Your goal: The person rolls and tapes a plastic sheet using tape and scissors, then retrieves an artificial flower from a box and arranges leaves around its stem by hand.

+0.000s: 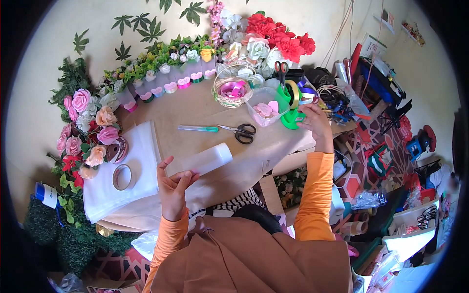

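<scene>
My left hand is raised over the near edge of the table and pinches one end of a clear plastic box between thumb and fingers. My right hand is stretched out to the right end of the table, fingers on a green ribbon spool beside a clear tub of pink hearts. Black-handled scissors and a teal-handled craft knife lie on the brown table between the two hands.
A wicker basket with pink ribbon stands at the back. A roll of tape rests on a stack of white sheets at the left. Artificial flowers and small heart boxes ring the table. Cluttered floor lies to the right.
</scene>
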### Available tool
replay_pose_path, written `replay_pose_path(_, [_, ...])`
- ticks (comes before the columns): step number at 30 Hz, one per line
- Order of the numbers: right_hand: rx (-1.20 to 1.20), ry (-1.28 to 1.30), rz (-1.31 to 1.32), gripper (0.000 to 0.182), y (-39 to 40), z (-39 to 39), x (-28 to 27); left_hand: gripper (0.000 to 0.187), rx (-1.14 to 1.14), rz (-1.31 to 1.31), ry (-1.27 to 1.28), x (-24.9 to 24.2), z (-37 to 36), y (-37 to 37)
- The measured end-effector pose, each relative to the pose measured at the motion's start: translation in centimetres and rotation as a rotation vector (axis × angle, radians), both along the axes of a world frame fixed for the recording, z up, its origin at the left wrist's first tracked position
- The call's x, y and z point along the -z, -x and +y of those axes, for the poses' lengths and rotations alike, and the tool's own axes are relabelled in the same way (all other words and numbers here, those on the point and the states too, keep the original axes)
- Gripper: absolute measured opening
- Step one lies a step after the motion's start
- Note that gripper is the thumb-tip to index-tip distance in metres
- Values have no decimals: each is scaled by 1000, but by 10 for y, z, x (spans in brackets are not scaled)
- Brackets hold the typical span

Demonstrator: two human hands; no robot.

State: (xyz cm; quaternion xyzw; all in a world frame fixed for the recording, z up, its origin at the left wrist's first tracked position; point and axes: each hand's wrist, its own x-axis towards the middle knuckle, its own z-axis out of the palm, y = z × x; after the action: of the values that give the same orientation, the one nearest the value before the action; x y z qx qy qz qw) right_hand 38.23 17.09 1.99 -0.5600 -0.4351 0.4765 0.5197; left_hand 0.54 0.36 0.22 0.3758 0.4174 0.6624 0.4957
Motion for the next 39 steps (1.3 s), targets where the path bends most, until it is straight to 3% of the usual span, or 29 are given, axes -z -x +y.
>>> replay_pose_path(11, [-22, -51, 147, 20, 8, -21, -19, 51, 7, -6, -1, 1, 0, 0])
replay_pose_path(24, [105, -256, 188, 21, 18, -28, 34, 52, -21, -2, -1, 0, -2, 2])
replay_pose_path(34, [228, -419, -160, 20, 12, -22, 50, 49, -12, -20, 0, -3, -4, 1])
replay_pose_path(36, [324, -405, -419, 17, 5, -24, 56, 49, -13, -20, -2, -2, -5, 3])
replay_pose_path(39, [308, -397, -345, 14, -5, -35, 60, 50, -12, -25, -4, -3, -3, 3])
